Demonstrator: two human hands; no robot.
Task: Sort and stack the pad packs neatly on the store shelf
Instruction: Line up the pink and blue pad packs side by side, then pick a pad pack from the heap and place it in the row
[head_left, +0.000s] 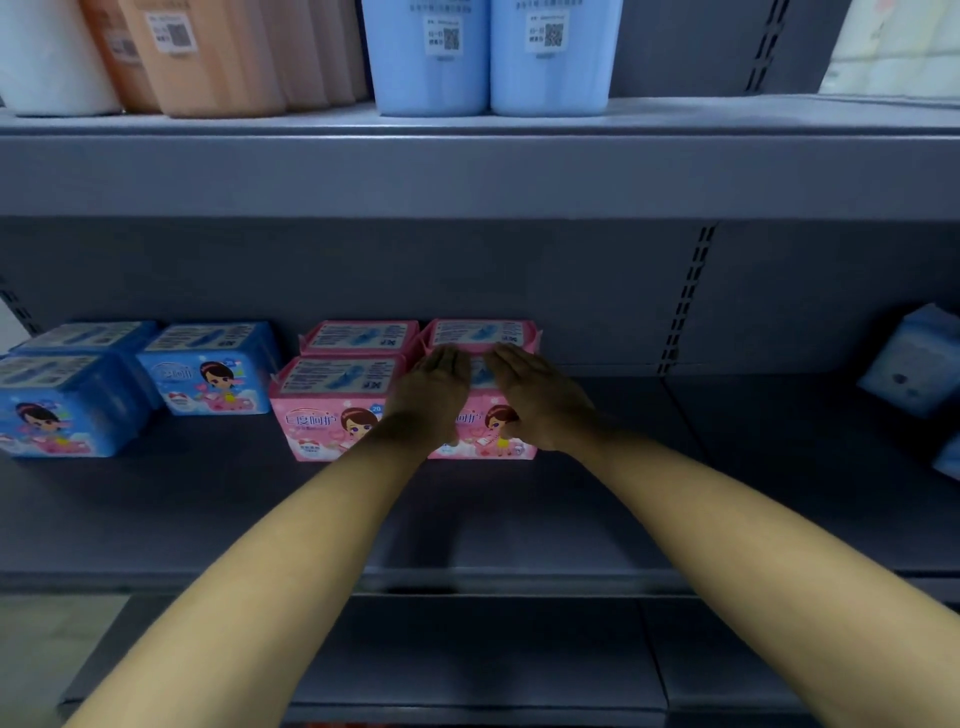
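Note:
Several pink pad packs stand in two rows on the grey shelf (519, 519). My left hand (434, 392) and my right hand (535, 395) lie flat with straight fingers on top of the front right pink pack (483, 441). A second pink pack (480, 332) stands behind it, touching the back wall. The front left pink pack (322, 410) stands beside it, with another pink pack (361, 336) behind. To the left stand three blue pad packs: a front one (57, 410), a middle one (208, 369) and one at the back (88, 335).
Pale blue packs (909, 364) lie at the shelf's far right. The shelf above holds two blue tubs (488, 57), peach tubs (208, 57) and a white roll (47, 57). A lower shelf (467, 654) juts out below my forearms.

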